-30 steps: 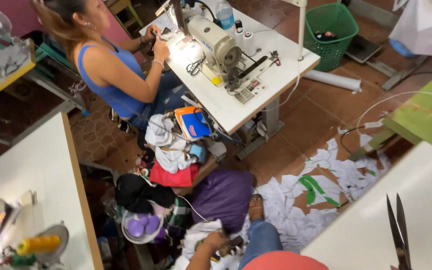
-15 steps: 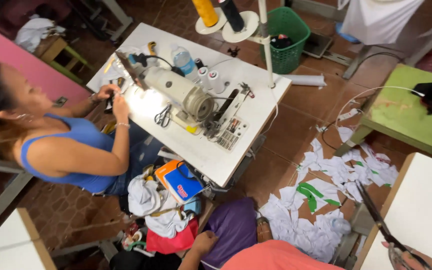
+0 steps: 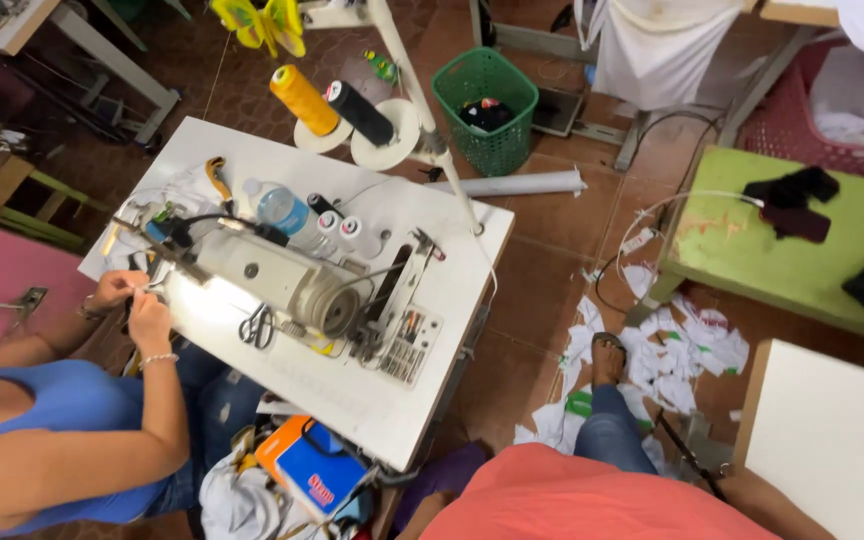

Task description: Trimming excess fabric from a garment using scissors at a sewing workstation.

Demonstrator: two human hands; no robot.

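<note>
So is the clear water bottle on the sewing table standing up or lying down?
Lying down: the water bottle rests on its side on the white sewing table, behind the sewing machine.

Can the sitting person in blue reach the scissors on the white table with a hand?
Probably yes. The seated person's hand is at the edge of the sewing table, by the sewing machine. The scissors lie close by on the tabletop, and nothing seems to lie between.
</note>
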